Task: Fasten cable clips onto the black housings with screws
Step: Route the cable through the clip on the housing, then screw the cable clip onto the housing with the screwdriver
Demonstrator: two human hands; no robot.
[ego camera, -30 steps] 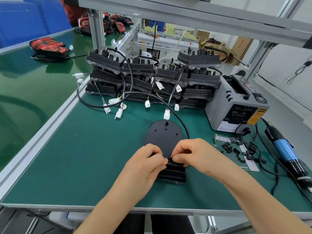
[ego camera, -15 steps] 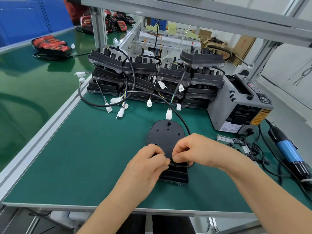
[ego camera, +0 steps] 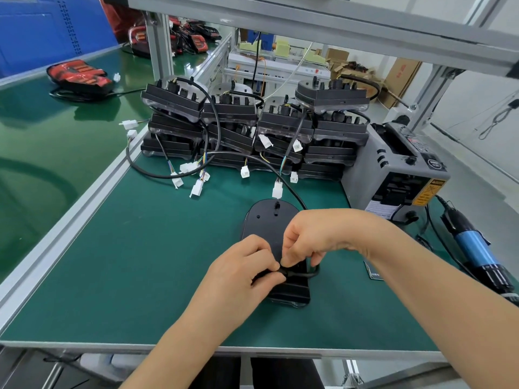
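A black housing [ego camera: 264, 223] lies flat on the green mat in front of me, rounded end pointing away. Its black cable [ego camera: 295, 196] runs from the near part up to the stack behind. My left hand [ego camera: 241, 272] and my right hand [ego camera: 317, 234] meet over the housing's near half. Both pinch the cable and a small black piece [ego camera: 289, 273] where it crosses the housing. Whether that piece is a cable clip is hidden by my fingers. No screw shows.
A stack of black housings [ego camera: 252, 124] with white plug leads fills the back of the mat. A grey tape dispenser [ego camera: 393, 169] stands at the right, with a blue electric screwdriver [ego camera: 474, 248] lying beside it. Red lamp units [ego camera: 78, 75] lie on the left conveyor.
My right hand has shifted left and slightly away, now covering the loose black parts on the mat at right. The view has tilted a little; both hands stay pinched at the cable.
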